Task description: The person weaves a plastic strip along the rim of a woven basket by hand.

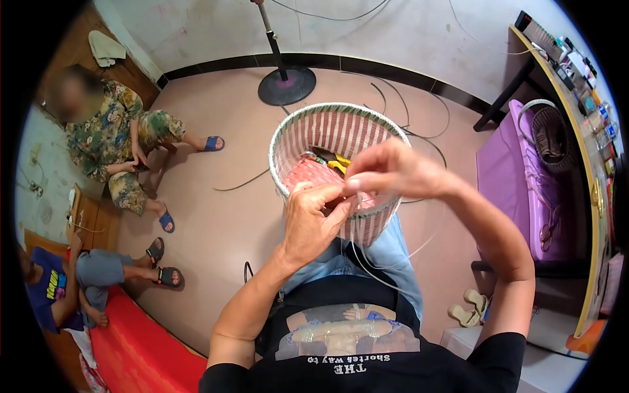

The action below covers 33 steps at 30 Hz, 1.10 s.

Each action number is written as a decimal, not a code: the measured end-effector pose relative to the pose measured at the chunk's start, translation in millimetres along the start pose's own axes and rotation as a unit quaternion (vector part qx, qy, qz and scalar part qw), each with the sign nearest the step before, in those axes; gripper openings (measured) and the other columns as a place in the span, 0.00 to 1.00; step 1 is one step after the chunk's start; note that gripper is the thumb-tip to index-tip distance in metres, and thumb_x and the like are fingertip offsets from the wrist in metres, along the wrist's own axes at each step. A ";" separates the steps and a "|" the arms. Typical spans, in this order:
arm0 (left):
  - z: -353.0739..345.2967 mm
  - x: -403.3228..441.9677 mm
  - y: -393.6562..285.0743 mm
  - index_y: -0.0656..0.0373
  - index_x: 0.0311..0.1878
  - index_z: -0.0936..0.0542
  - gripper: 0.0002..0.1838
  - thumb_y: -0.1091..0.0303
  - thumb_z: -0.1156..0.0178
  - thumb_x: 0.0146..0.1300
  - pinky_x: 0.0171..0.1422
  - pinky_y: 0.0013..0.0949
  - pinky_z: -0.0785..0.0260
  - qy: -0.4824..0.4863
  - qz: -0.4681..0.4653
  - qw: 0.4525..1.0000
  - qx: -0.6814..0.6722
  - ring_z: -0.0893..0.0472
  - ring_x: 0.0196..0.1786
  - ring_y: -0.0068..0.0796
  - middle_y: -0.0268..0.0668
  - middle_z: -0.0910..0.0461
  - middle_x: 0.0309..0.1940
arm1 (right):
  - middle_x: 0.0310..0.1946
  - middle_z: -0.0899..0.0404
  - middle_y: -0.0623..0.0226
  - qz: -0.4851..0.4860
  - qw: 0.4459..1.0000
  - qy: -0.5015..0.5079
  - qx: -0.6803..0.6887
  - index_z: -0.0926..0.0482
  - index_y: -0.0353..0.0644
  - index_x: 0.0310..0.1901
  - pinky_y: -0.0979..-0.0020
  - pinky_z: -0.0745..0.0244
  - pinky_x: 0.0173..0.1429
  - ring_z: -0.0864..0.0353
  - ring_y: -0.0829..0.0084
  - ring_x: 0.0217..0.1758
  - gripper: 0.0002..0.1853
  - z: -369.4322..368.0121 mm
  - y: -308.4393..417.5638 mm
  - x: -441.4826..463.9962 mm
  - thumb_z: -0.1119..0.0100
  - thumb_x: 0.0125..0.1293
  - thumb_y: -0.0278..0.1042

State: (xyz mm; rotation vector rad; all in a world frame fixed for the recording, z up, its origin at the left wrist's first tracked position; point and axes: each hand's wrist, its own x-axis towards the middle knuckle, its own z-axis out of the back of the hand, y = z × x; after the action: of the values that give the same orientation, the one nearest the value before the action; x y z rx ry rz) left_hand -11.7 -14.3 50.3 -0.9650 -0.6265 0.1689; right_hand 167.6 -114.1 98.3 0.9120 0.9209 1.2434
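A round woven basket (298, 141) in red and white stripes, with a green-and-white rim, stands between my knees. My left hand (308, 219) is closed at its near rim, thumb and fingers pinching the edge. Just above, my right hand (393, 171), slightly blurred, has thumb and forefinger pressed together on what looks like a thin white strip; the fingers partly hide it. Loose lengths of white strip (377, 265) hang in loops down the front of the basket. Inside lie yellow-handled pliers (336, 164) on the pink-and-white woven bottom (308, 175).
Two seated people (108, 141) (72, 281) are at the left, beside a red cloth (141, 334). A stand with a round black base (287, 85) is ahead. Dark strips (246, 187) lie on the floor. At right are a purple bin (501, 190) and a cluttered table (557, 72).
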 end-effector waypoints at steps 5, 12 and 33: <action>-4.2 -8.1 7.9 0.58 0.36 0.13 0.06 0.67 0.32 0.59 0.42 0.32 0.33 -0.022 0.078 0.997 -0.020 0.19 0.29 0.32 0.37 0.15 0.27 | 0.28 0.18 0.68 -0.023 0.998 -0.028 -0.049 0.18 0.33 0.41 0.74 0.25 0.32 0.22 0.82 0.27 0.09 2.7 4.8 17.1 0.41 0.65 0.29; -10.0 -9.1 18.9 0.61 0.36 0.14 0.08 0.66 0.31 0.59 0.41 0.34 0.31 -0.067 0.101 0.992 -0.027 0.22 0.26 0.32 0.38 0.17 0.23 | 0.28 0.18 0.71 0.003 0.998 0.068 0.012 0.18 0.33 0.40 0.77 0.26 0.36 0.23 0.83 0.31 0.10 4.1 -5.7 11.2 0.38 0.66 0.32; -0.3 0.3 5.4 0.67 0.33 0.15 0.06 0.72 0.33 0.61 0.33 0.25 0.31 0.028 0.035 0.999 -0.012 0.22 0.26 0.18 0.36 0.17 0.23 | 0.40 0.17 0.66 -0.133 0.984 0.052 0.109 0.20 0.35 0.50 0.76 0.20 0.41 0.20 0.82 0.37 0.20 31.9 -2.3 -10.0 0.36 0.67 0.45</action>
State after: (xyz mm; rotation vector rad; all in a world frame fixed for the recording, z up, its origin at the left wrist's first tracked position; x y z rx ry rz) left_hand -10.5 -11.3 45.9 -1.0128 -0.5457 0.1958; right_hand 197.1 -126.2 108.4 0.8664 1.2376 0.9809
